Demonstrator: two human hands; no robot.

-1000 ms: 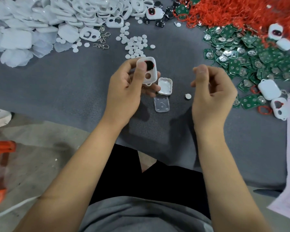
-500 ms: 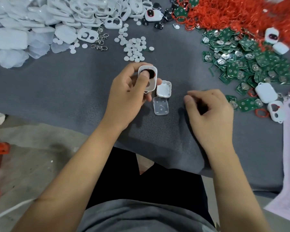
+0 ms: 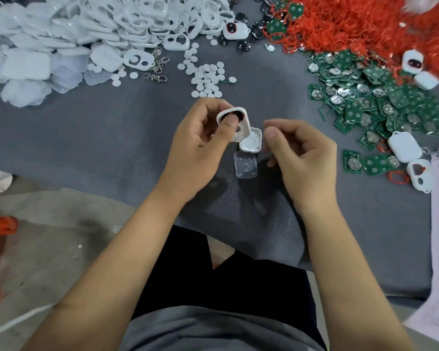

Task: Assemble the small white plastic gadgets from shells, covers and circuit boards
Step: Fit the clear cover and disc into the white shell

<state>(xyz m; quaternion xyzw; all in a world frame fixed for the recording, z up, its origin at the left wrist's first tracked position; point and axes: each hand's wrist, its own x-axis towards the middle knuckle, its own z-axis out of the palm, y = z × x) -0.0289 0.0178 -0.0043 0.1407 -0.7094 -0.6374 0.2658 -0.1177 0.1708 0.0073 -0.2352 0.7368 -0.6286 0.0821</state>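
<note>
Shell: white rounded plastic shell (image 3: pixel 235 124), held above the grey cloth table (image 3: pixel 86 138) at centre; I see red and dark inside its upper window.
Left hand: my left hand (image 3: pixel 200 145) grips the shell, thumb hiding part of the window.
Right hand: my right hand (image 3: pixel 304 158) has curled fingers; I cannot tell whether they pinch anything.
Covers: a white cover (image 3: pixel 251 143) and a clear cover (image 3: pixel 245 165) lie just below the shell.
Circuit boards: green squares (image 3: pixel 380 102), blurred, heaped at right.

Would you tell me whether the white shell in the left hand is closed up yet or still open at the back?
Cannot tell: the white shell, gripped by the left hand, shows only its front face; a white cover lies on the table beside it.
</note>
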